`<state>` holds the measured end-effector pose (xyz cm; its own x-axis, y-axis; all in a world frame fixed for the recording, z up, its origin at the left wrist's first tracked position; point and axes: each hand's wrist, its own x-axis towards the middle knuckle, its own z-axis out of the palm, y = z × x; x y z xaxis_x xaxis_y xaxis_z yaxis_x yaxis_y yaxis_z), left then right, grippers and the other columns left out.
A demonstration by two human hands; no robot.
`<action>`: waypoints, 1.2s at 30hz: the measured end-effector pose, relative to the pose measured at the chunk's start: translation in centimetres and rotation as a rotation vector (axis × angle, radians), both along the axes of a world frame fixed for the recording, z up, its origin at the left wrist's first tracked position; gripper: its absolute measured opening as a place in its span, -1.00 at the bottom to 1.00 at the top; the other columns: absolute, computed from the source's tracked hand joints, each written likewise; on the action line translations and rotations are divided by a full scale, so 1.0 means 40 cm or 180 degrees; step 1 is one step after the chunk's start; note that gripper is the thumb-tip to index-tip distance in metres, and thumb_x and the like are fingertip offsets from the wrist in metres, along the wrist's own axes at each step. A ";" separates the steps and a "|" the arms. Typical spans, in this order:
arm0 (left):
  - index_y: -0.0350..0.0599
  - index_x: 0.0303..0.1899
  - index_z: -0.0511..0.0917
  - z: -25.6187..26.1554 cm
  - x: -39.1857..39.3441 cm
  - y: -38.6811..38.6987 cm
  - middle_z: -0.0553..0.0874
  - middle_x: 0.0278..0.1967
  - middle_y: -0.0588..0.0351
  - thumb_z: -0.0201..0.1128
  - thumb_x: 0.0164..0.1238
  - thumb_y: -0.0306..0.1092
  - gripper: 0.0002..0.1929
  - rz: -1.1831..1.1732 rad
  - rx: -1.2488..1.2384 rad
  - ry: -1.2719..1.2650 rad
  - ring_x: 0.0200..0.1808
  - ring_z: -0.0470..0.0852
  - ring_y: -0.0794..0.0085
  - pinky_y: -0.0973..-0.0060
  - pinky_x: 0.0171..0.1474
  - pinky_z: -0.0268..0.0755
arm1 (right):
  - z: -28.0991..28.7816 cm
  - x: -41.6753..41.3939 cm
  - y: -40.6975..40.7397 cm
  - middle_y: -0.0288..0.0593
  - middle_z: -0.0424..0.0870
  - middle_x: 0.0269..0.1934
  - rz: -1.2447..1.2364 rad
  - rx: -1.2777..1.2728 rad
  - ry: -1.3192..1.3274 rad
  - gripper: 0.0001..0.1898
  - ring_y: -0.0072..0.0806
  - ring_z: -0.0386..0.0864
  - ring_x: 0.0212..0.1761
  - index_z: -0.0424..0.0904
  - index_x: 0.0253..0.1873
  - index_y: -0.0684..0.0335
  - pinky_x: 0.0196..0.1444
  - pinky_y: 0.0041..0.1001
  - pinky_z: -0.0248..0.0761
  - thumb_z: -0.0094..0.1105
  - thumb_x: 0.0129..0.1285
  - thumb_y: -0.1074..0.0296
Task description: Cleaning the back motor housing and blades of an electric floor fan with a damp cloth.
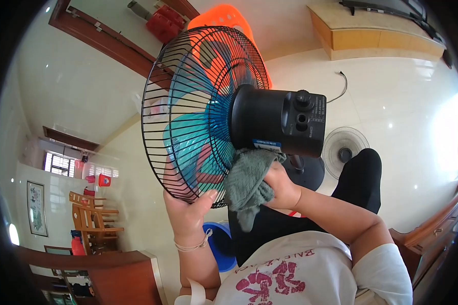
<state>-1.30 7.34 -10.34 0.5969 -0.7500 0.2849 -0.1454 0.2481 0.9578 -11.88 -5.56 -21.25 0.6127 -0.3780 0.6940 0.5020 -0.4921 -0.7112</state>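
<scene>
Before me stands a pedestal fan with a black wire rear guard, teal blades and a black motor housing that carries a knob. My left hand grips the guard's lower rim, its thumb on the near side and its fingers behind the wires. A grey-green cloth is bunched in my right hand and lies against the guard just below the housing. Part of the fan's pole and its round black base show beneath the housing.
A detached wire guard lies on the tiled floor beside my knee. Behind the fan rises an orange plastic basket. A blue bucket sits by my left forearm. A cable lies on the floor. Wooden chairs stand at left.
</scene>
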 end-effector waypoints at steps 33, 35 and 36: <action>-0.34 0.30 0.20 0.006 -0.011 0.021 0.45 0.16 -0.27 0.16 -0.13 -0.66 -0.23 0.0256 0.0112 -0.0323 0.16 0.48 0.04 0.24 0.01 0.54 | -0.274 0.054 0.033 -0.12 0.59 -0.07 0.0083 0.4098 0.0426 -0.67 -0.46 0.57 -0.06 0.33 0.17 0.29 -0.03 -0.52 0.46 -0.15 0.33 0.58; -0.34 0.29 0.21 0.005 -0.005 0.029 0.47 0.14 -0.24 0.17 -0.14 -0.65 -0.23 0.0323 0.0087 -0.0335 0.15 0.49 0.04 0.22 0.02 0.53 | -0.260 0.074 0.041 -0.12 0.58 -0.05 -0.0105 0.4105 0.0655 -0.66 -0.47 0.55 -0.05 0.30 0.21 0.28 -0.03 -0.54 0.44 -0.16 0.36 0.54; -0.35 0.29 0.21 0.008 -0.007 0.026 0.48 0.12 -0.21 0.17 -0.15 -0.65 -0.23 0.0379 0.0122 -0.0309 0.13 0.51 0.03 0.23 0.02 0.53 | -0.252 0.087 0.039 -0.08 0.54 0.01 -0.0064 0.4022 0.1031 -0.65 -0.44 0.50 0.04 0.27 0.24 0.32 0.08 -0.51 0.37 -0.18 0.40 0.41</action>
<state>-1.57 8.39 -10.03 0.6533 -0.6871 0.3181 -0.2640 0.1871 0.9462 -8.39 -4.02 -31.32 0.6707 -0.6677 -0.3230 0.2221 0.5963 -0.7714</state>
